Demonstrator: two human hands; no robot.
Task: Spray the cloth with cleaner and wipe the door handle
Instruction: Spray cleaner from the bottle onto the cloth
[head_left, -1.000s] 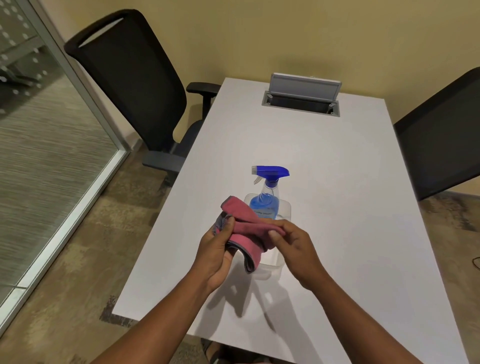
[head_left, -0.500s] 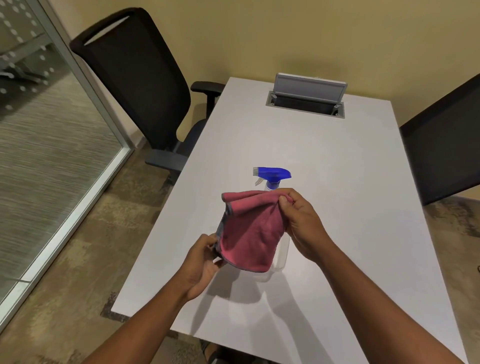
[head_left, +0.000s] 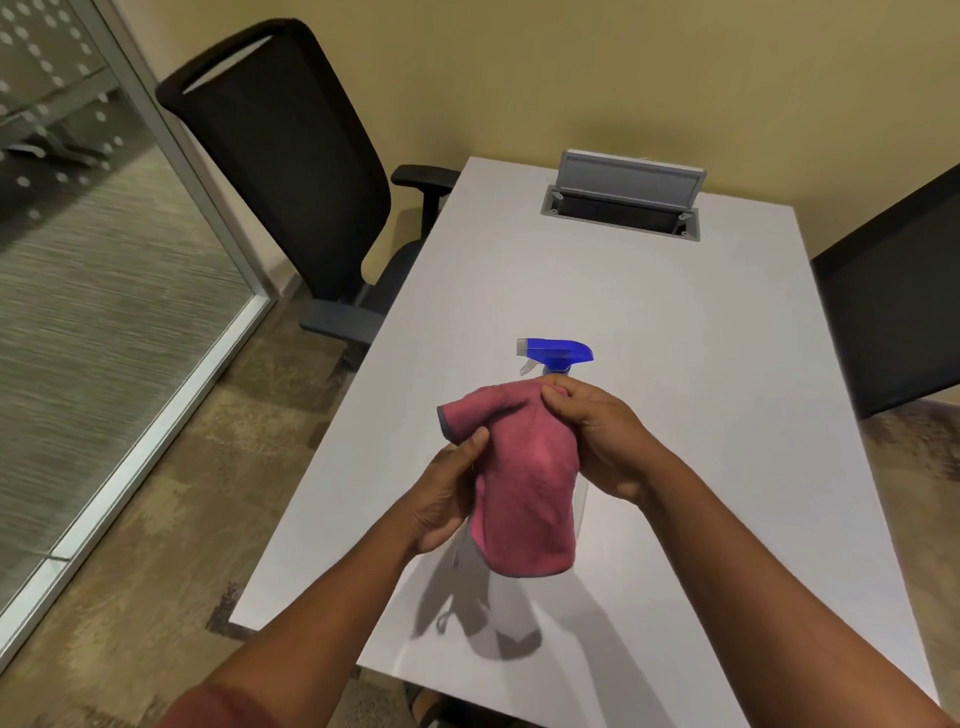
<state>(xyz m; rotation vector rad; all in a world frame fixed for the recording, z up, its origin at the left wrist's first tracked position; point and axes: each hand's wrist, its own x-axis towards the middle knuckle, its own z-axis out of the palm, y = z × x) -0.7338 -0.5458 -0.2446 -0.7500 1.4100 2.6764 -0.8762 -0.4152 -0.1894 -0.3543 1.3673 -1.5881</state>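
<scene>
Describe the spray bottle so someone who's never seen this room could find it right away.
Start at the long white table between two black chairs. Near its front end, just beyond the pink cloth that both hands hold up, stands the spray bottle. Its bright blue trigger head shows above the cloth and is the only blue thing there.

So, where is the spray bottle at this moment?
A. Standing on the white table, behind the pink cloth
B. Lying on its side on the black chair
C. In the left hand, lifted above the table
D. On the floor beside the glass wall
A: the spray bottle stands upright on the white table, its blue head showing above the pink cloth, which both hands hold.
</scene>
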